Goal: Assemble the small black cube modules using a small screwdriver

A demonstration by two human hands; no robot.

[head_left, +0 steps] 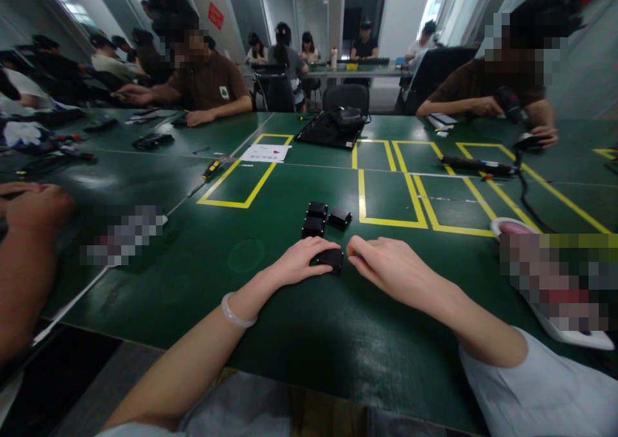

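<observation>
My left hand (306, 261) rests on the green table, thumb and fingers closed around a small black box-like part (332, 258). Just right of that part is my right hand (379, 260), its fingers curled into a pinch; whatever lies between them, if anything, is too small to see. Beyond my left fingers stand two more black parts in a row, the nearer one (314, 226) and the farther one (317, 209). A separate black part (340, 217) lies tilted to their right.
Yellow tape outlines (393, 221) mark the table. A yellow-black screwdriver (211, 169), a paper sheet (265, 153) and a black flat tray (333, 128) lie farther off. A white-rimmed tray (555, 334) sits at right. Across the table, a person (502, 96) holds a dark tool; another person's arm (29, 257) reaches in at left.
</observation>
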